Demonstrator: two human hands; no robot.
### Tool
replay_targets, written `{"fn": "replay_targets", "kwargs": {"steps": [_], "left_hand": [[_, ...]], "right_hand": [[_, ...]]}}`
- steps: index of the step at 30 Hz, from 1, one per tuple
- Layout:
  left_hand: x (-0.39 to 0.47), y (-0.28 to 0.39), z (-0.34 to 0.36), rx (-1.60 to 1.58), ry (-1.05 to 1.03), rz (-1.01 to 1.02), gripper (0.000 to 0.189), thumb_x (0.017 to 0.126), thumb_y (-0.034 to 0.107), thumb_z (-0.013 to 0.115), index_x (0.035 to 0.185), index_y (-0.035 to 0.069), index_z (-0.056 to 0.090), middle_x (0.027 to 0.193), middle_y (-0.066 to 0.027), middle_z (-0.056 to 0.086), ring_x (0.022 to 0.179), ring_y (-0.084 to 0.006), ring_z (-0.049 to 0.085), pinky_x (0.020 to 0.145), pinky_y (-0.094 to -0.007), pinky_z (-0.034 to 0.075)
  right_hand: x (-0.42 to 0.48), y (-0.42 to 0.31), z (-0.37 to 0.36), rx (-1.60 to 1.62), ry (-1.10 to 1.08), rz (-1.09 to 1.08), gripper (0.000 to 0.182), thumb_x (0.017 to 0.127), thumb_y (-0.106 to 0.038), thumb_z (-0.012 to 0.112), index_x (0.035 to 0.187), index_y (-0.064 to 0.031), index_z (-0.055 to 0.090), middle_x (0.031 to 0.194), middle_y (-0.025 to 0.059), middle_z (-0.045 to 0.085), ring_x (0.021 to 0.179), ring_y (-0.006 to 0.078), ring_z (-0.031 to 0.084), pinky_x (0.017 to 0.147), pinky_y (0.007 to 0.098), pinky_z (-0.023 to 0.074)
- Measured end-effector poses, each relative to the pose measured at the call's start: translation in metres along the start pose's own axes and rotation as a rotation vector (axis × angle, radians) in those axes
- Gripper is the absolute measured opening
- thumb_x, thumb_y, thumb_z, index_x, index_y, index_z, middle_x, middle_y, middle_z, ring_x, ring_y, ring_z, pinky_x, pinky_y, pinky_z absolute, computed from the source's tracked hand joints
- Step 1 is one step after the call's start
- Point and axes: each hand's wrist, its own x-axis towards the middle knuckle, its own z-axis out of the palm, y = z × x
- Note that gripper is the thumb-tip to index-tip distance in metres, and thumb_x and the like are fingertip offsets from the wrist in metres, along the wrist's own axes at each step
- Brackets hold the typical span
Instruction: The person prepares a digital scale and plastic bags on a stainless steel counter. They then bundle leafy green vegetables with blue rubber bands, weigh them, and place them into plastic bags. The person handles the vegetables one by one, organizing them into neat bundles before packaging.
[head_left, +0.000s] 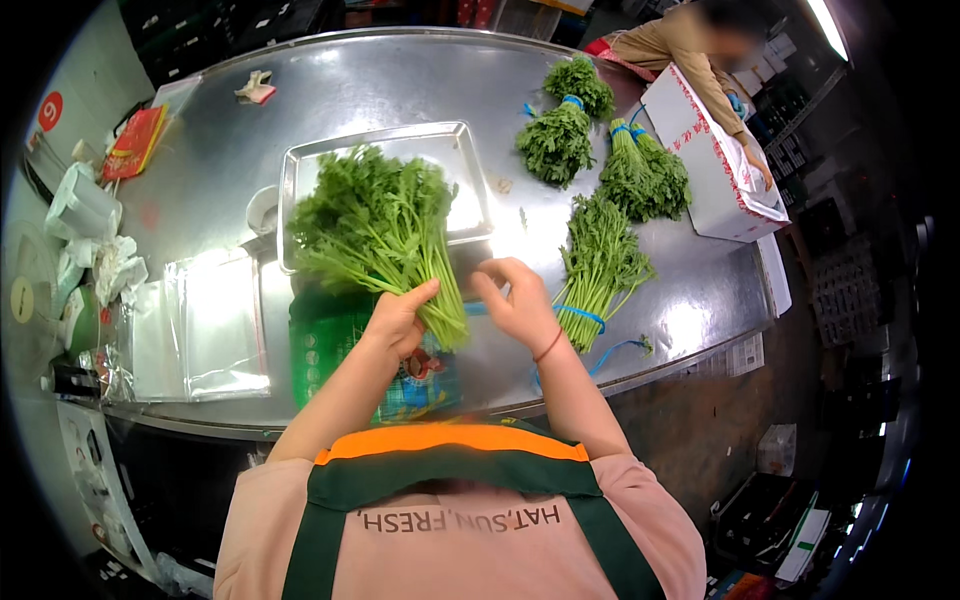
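Observation:
My left hand (397, 321) grips a thick bunch of leafy greens (375, 225) by its pale stems, the leaves pointing away from me over a metal tray (480, 196). To the right of the stems, my right hand (517, 304) is raised with curled fingers, apart from the bunch; no thing is visible in it. A green printed bag (322, 349) lies flat beneath my left hand. Close beyond my right wrist rests a bunch of greens (604, 262), bound low on its stems with a blue tie (581, 310).
Several more tied bunches (559, 142) lie toward the far right, beside a white foam box (690, 142). A person (682, 45) reaches into that box. Clear plastic bags (217, 322), a white bowl (262, 210) and crumpled paper (120, 270) are on the left of the steel table (202, 142).

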Motion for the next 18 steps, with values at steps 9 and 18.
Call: {"fn": "replay_targets", "kwargs": {"steps": [9,18], "left_hand": [[0.007,0.015,-0.004,0.949,-0.28,0.31,0.038,0.084,0.02,0.069,0.115,0.0,0.059,0.106,-0.0072,0.064,0.094,-0.0175,0.061,0.079,-0.0332,0.05],[-0.032,0.051,0.013,1.143,-0.005,0.676,0.021,0.082,0.021,0.071,0.089,0.001,0.066,0.064,0.0004,0.056,0.056,-0.0066,0.046,0.052,-0.0286,0.041]], "right_hand": [[-0.008,0.004,0.044,1.153,-0.426,0.398,0.032,0.087,-0.019,0.065,0.112,-0.0011,0.057,0.091,0.0105,0.064,0.076,0.0156,0.063,0.062,0.0281,0.0517],[-0.005,0.017,0.044,0.751,-0.105,0.219,0.014,0.078,-0.003,0.064,0.091,0.0007,0.06,0.076,0.0052,0.06,0.062,0.0136,0.059,0.052,0.0276,0.0466]]}}
